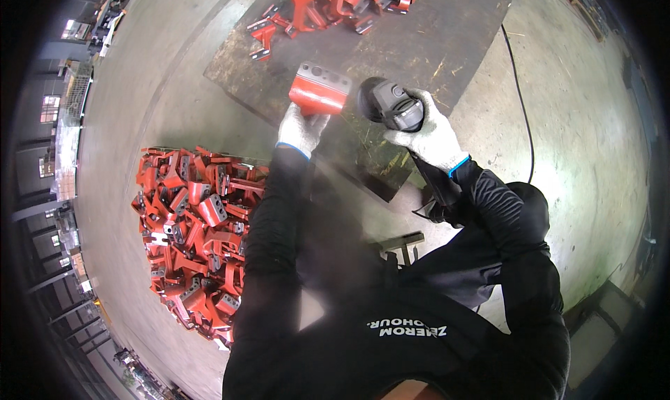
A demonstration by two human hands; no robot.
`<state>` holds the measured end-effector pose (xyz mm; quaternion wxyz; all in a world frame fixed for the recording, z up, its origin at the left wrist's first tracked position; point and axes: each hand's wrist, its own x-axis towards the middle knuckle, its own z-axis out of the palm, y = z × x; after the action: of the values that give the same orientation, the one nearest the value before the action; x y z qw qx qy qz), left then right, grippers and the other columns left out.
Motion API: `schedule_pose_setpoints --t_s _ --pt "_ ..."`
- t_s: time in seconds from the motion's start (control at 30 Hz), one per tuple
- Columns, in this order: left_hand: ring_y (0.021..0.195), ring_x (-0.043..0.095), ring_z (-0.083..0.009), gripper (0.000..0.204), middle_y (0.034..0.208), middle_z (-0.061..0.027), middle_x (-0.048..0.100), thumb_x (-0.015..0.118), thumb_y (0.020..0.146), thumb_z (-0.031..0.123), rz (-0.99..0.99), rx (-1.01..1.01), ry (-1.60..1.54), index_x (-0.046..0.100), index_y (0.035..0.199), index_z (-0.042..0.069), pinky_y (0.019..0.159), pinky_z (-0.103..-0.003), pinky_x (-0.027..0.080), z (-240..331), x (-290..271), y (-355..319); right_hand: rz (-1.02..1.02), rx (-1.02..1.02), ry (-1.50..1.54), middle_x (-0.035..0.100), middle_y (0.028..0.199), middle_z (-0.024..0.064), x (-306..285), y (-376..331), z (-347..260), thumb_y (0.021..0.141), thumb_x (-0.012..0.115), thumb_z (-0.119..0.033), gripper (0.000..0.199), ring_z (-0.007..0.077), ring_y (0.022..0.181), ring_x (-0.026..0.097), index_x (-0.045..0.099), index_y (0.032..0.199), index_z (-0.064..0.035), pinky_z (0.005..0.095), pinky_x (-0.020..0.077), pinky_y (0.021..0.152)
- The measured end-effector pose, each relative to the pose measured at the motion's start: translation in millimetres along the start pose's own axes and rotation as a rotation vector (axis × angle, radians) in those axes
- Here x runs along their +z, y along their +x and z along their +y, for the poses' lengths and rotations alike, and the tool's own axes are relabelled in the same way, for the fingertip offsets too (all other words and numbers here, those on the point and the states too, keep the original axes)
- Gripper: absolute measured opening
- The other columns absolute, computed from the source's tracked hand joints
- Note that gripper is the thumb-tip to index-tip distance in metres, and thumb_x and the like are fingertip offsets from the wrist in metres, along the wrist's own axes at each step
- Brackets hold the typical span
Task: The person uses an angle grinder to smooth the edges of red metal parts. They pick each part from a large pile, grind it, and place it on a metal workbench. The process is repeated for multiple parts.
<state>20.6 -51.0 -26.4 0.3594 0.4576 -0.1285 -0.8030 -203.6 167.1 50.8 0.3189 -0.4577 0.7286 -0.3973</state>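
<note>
My left hand, in a white knit glove with a blue cuff edge, grips a red metal bracket from below. A bare grey strip with several holes runs along the bracket's upper edge. Wrapped around a dark angle grinder is my right hand, gloved the same way. The grinder's round disc end faces the bracket, with a narrow gap between them. Both are held above a dark, worn tabletop. The fingertips under the bracket are partly hidden.
A large heap of red brackets lies at my left. More red brackets are piled at the table's far side. A black cable runs along the concrete floor at right. Shelving stands far left.
</note>
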Motion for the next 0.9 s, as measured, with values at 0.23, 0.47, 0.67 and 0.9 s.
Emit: schedule_pose_setpoints --t_s 0.23,0.47,0.67,0.9 --pt "0.105 0.071 -0.0266 0.033 0.117 -0.0113 0.07 0.056 0.109 0.034 -0.064 -0.043 -0.001 0.064 0.122 0.004 0.091 -0.041 0.065 2.3 9.8 -7.0 0.013 -0.141 0.119 0.067 0.133 0.0204 0.4 0.2 -3.4 0.072 0.097 -0.038 0.1 0.0305 0.126 0.066 0.044 0.15 -0.0073 0.0404 0.0513 0.108" --pt "0.11 0.07 -0.0227 0.034 0.123 -0.0061 0.069 0.057 0.11 0.04 -0.115 -0.09 0.128 0.063 0.127 0.012 0.087 -0.038 0.065 2.1 15.0 -21.1 0.026 -0.143 0.072 0.068 0.134 0.0193 -7.9 2.0 -6.1 0.071 0.097 -0.036 0.099 0.0301 0.127 0.066 0.045 0.15 -0.0073 0.0401 0.0511 0.108" --pt "0.111 0.069 -0.0228 0.035 0.126 -0.0065 0.068 0.053 0.11 0.042 -0.112 -0.119 0.221 0.063 0.128 0.014 0.092 -0.042 0.062 -0.3 -1.8 -11.4 0.155 -0.076 0.116 0.067 0.133 0.019 -11.1 13.7 10.2 0.073 0.096 -0.035 0.096 0.0275 0.124 0.066 0.045 0.149 -0.0067 0.0396 0.0513 0.107" --pt "0.1 0.072 -0.0281 0.026 0.114 -0.0142 0.069 0.065 0.099 0.014 -0.12 0.013 0.618 0.059 0.123 0.006 0.085 -0.047 0.063 -26.5 10.7 4.5 0.33 0.057 0.141 0.067 0.134 0.021 -20.8 18.9 48.5 0.075 0.096 -0.039 0.096 0.0299 0.123 0.067 0.044 0.15 -0.0096 0.0418 0.0528 0.104"
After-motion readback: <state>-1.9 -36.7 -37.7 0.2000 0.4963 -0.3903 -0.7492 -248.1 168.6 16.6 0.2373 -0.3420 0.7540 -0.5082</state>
